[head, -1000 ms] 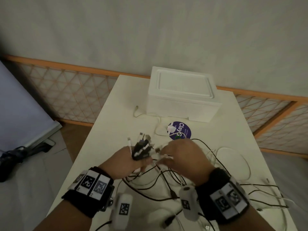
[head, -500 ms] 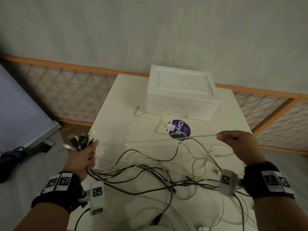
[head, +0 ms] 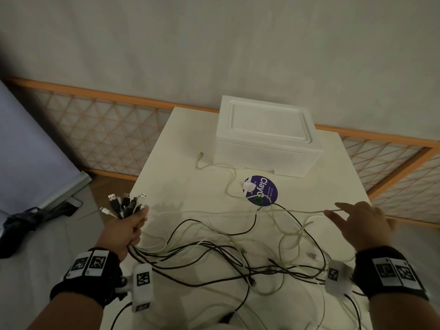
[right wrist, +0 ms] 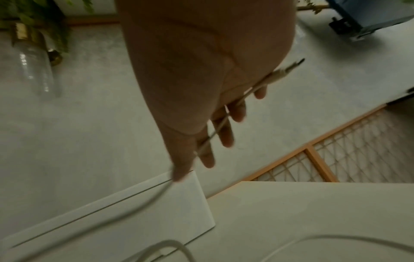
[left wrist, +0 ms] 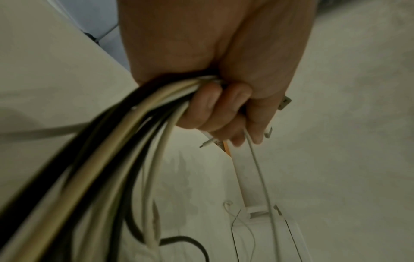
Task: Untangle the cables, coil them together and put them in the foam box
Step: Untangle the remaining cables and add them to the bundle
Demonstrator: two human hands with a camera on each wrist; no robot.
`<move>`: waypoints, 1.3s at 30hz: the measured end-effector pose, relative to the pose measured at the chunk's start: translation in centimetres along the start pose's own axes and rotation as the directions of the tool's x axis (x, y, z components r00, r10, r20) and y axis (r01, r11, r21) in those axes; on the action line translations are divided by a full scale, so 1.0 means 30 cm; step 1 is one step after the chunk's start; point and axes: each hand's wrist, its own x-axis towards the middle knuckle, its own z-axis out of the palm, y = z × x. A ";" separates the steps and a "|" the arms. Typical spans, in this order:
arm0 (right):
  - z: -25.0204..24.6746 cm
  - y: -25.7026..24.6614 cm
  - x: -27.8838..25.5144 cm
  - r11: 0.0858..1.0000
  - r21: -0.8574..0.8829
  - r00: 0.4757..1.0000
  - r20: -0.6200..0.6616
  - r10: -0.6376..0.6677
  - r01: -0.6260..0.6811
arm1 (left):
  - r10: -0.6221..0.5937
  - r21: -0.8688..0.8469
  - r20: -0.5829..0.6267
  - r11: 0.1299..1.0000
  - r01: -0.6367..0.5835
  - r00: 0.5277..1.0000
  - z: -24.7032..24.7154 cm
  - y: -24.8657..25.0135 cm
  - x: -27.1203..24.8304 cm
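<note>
My left hand (head: 129, 226) is held over the table's left edge and grips a bundle of black and white cable ends (head: 123, 203), the plugs sticking up out of the fist; the left wrist view shows the fingers (left wrist: 224, 109) curled round the bundle (left wrist: 125, 141). From there the tangled cables (head: 226, 253) spread across the table. My right hand (head: 357, 222) is spread at the right, fingers straight. A thin white cable (head: 238, 210) stretches to it and lies across those fingers (right wrist: 220, 134), its plug (right wrist: 291, 66) past the palm. The closed white foam box (head: 266, 136) stands at the back.
The white table (head: 185, 139) is narrow, with floor dropping away left and right. A purple round sticker (head: 260, 190) lies in front of the box. An orange lattice fence (head: 100, 129) runs behind. A dark object (head: 21, 222) and a white board (head: 28, 151) are on the left.
The hands drew apart from the table's middle, the left carrying the plug bundle leftward, the right pulling one white cable out to the right. The right hand's fingers have since straightened.
</note>
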 end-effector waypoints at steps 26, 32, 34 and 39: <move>-0.077 -0.510 -0.205 0.605 0.355 0.630 0.055 -0.774 0.712 | 0.183 -0.635 0.197 0.772 -0.017 0.963 0.173 0.199 -0.137; -0.009 -0.486 -0.164 0.627 0.506 0.447 0.441 -0.778 0.593 | -0.167 -0.539 0.157 0.811 0.226 0.973 0.233 0.086 -0.071; -0.002 -0.500 -0.119 0.655 0.558 0.401 0.519 -0.755 0.510 | -0.241 -0.523 0.157 0.802 0.288 0.958 0.252 0.048 -0.058; 0.073 -0.602 0.021 0.724 0.489 0.784 0.122 -0.609 0.487 | -0.296 -0.512 0.159 0.791 0.335 0.942 0.312 0.000 -0.059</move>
